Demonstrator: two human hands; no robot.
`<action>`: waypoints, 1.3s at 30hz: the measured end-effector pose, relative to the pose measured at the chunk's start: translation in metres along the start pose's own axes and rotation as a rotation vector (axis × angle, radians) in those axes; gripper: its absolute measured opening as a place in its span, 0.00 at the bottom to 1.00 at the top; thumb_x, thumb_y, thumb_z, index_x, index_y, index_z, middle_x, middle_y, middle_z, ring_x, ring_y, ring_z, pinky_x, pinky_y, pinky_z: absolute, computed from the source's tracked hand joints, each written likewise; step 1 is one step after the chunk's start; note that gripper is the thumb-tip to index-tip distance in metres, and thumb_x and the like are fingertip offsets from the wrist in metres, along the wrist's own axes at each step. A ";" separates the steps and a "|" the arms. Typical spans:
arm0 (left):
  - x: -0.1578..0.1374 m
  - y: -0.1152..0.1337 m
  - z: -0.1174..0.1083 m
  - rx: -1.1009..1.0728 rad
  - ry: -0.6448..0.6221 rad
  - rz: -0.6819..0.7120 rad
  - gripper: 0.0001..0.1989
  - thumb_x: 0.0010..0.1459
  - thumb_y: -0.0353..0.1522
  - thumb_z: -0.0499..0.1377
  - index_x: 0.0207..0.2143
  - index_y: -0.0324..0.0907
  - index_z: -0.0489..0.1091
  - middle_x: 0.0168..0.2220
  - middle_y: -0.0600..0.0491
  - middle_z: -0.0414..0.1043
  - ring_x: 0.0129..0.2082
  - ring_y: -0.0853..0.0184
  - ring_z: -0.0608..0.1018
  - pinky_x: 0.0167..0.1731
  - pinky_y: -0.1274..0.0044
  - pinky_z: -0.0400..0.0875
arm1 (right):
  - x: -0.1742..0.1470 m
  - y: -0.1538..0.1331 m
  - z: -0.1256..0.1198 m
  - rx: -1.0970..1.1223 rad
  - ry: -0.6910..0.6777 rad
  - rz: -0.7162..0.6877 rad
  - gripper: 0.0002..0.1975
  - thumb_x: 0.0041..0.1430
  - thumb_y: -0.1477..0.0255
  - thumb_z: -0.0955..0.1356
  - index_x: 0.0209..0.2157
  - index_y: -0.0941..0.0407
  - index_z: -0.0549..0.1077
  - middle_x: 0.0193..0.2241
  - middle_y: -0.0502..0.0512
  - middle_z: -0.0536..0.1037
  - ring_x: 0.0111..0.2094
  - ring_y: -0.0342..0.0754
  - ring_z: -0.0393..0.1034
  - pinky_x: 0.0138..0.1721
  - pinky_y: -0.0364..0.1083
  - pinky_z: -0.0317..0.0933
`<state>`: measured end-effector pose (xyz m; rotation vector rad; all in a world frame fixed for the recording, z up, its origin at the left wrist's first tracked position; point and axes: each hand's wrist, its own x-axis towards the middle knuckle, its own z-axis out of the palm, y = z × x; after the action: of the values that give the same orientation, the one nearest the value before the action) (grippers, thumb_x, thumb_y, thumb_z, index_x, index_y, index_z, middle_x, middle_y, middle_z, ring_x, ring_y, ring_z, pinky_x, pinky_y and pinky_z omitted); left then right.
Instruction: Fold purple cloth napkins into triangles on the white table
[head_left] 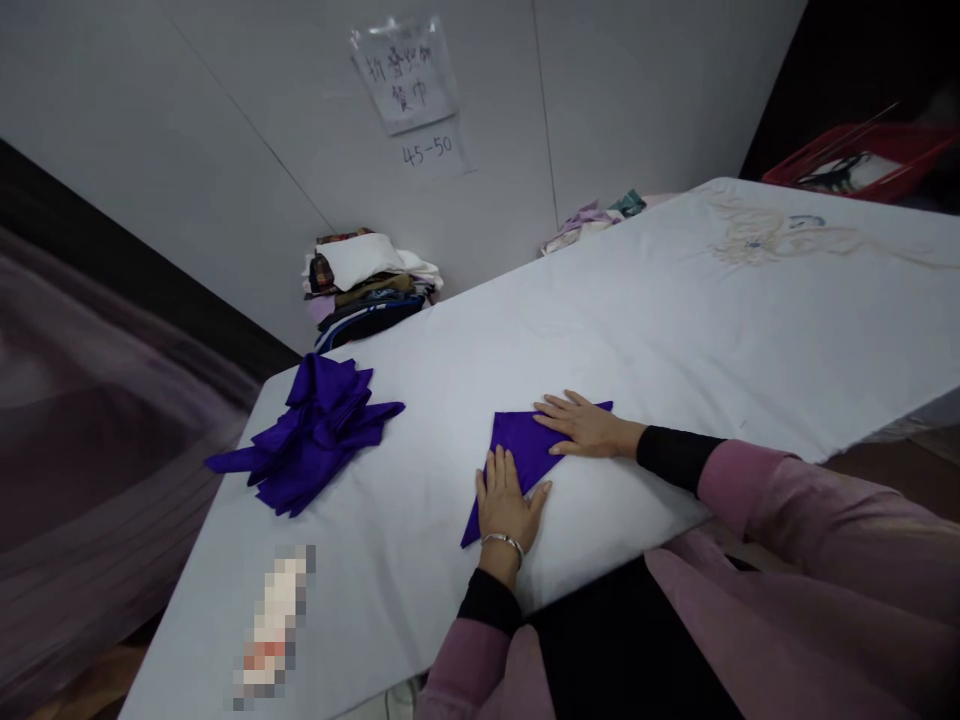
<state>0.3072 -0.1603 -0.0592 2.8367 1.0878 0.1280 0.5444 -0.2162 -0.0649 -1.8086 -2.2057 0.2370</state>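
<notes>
A purple cloth napkin (525,440), folded into a triangle, lies flat on the white-covered table (420,560). My left hand (506,510), with a bracelet at its wrist, presses flat on the napkin's near left part, fingers stretched out. On the right part rests my right hand (589,425), palm down with its fingers spread. Both hands are open and touch the cloth from above. Left of them, a loose heap of purple napkins (315,440) sits near the table's left edge.
A stack of folded clothes (371,280) stands beyond the table's far edge, and more fabric (589,222) lies farther right. A red basket (855,160) is at the far right. Paper signs (409,80) hang on the grey wall. A pixelated patch (274,625) covers something at the near left.
</notes>
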 end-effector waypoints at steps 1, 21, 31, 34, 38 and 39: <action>0.000 0.001 -0.001 0.003 -0.018 -0.005 0.39 0.59 0.51 0.44 0.62 0.32 0.51 0.64 0.40 0.48 0.64 0.54 0.50 0.61 0.59 0.47 | -0.001 0.004 0.000 -0.013 0.009 0.018 0.36 0.60 0.48 0.54 0.64 0.52 0.49 0.64 0.58 0.48 0.65 0.57 0.37 0.61 0.62 0.32; -0.001 0.006 0.000 0.051 -0.065 -0.037 0.41 0.58 0.54 0.39 0.64 0.33 0.47 0.66 0.45 0.43 0.66 0.58 0.44 0.63 0.61 0.42 | 0.027 -0.048 0.003 0.095 0.044 -0.120 0.36 0.60 0.49 0.56 0.63 0.55 0.52 0.63 0.59 0.51 0.64 0.56 0.41 0.62 0.58 0.31; -0.003 0.007 0.001 0.029 -0.066 -0.043 0.43 0.58 0.55 0.36 0.64 0.32 0.45 0.66 0.44 0.44 0.66 0.58 0.45 0.63 0.61 0.41 | 0.075 -0.013 0.024 0.126 0.045 -0.008 0.35 0.59 0.49 0.56 0.62 0.53 0.56 0.62 0.59 0.54 0.63 0.56 0.44 0.62 0.60 0.33; -0.003 0.008 0.000 0.026 -0.073 -0.046 0.43 0.57 0.55 0.36 0.64 0.32 0.45 0.66 0.44 0.43 0.66 0.58 0.44 0.63 0.61 0.42 | 0.084 0.005 0.018 0.105 0.046 0.062 0.34 0.59 0.49 0.57 0.61 0.52 0.58 0.63 0.58 0.54 0.64 0.57 0.42 0.62 0.60 0.32; -0.003 0.008 0.001 0.014 -0.073 -0.043 0.44 0.57 0.56 0.35 0.64 0.32 0.46 0.66 0.44 0.42 0.66 0.58 0.43 0.63 0.61 0.41 | 0.094 0.018 0.007 0.227 0.016 0.225 0.31 0.62 0.52 0.53 0.60 0.53 0.59 0.62 0.56 0.56 0.63 0.56 0.45 0.62 0.59 0.37; -0.003 0.008 0.002 0.011 -0.072 -0.043 0.44 0.57 0.56 0.35 0.64 0.32 0.46 0.66 0.44 0.42 0.66 0.58 0.43 0.63 0.61 0.41 | 0.094 0.019 0.005 0.269 0.017 0.273 0.31 0.63 0.52 0.52 0.61 0.53 0.59 0.62 0.56 0.57 0.63 0.55 0.47 0.61 0.58 0.40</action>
<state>0.3103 -0.1680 -0.0600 2.8017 1.1373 0.0166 0.5438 -0.1197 -0.0651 -1.9403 -1.8079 0.5431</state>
